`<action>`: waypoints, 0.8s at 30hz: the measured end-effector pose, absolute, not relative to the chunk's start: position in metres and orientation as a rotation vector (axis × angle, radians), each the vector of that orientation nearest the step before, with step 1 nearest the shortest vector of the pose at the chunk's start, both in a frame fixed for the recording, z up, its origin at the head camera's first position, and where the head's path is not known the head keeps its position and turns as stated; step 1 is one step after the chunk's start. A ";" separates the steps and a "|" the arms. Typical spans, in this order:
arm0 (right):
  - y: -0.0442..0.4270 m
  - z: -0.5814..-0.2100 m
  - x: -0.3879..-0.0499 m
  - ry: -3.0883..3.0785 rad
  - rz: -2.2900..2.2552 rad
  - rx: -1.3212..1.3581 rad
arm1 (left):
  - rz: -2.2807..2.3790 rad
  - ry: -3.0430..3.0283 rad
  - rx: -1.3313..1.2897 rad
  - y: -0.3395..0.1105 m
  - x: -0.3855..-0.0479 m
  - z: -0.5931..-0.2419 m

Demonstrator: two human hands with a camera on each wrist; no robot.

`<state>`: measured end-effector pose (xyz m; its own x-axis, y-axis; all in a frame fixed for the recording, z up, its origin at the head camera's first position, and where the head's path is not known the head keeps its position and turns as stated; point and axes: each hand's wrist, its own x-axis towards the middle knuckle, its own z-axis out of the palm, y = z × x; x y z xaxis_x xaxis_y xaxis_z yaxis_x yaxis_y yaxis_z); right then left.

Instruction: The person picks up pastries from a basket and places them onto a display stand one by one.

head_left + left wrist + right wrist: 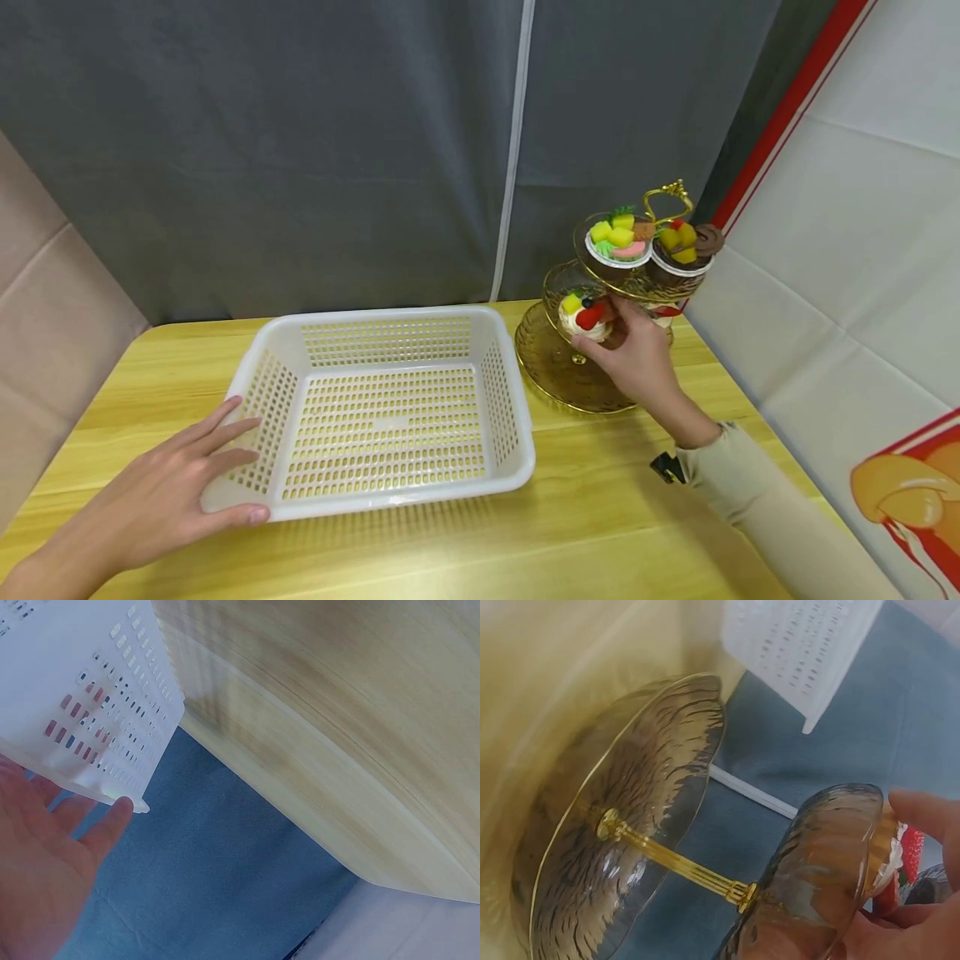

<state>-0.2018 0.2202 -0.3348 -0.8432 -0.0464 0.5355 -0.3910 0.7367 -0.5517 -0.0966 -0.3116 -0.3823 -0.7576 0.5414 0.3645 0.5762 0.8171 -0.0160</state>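
A white plastic basket [397, 500] with a slotted floor and walls sits on the table. My left hand [168, 483] rests on its left side with fingers spread, the thumb at the near corner; in the left wrist view these fingers [112, 825] touch the rim. To the right, my right hand [637, 358] pinches a cream cupcake [588, 321] topped with red and yellow fruit, on the middle tier of an amber glass cake stand [551, 383]. Its golden base shows partly through the glass in the right wrist view. Part of the cupcake is hidden by the fingers.
Two fruit-topped cupcakes, one light [618, 242] and one chocolate [682, 250], stand on the top tier under a gold handle [667, 196]. Another item is partly hidden behind the right hand. A grey curtain [337, 167] hangs behind; a white wall panel [847, 250] stands close at right.
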 end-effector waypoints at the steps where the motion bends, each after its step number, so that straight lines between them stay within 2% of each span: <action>1: 0.220 -0.336 -0.202 -2.450 0.907 0.339 | -0.136 -2.646 -0.842 -0.312 -0.097 -0.382; 9: 0.216 -0.340 -0.195 -2.472 0.776 0.381 | -0.128 -2.654 -0.833 -0.312 -0.096 -0.382; 24: 0.229 -0.340 -0.152 -2.433 0.674 0.352 | -0.183 -2.679 -0.846 -0.311 -0.098 -0.383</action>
<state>-0.1524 0.2288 -0.3400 -0.7945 -0.0935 0.6001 -0.3888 0.8374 -0.3843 -0.0985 -0.3108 -0.3825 -0.7711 0.5361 0.3434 0.5779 0.8157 0.0243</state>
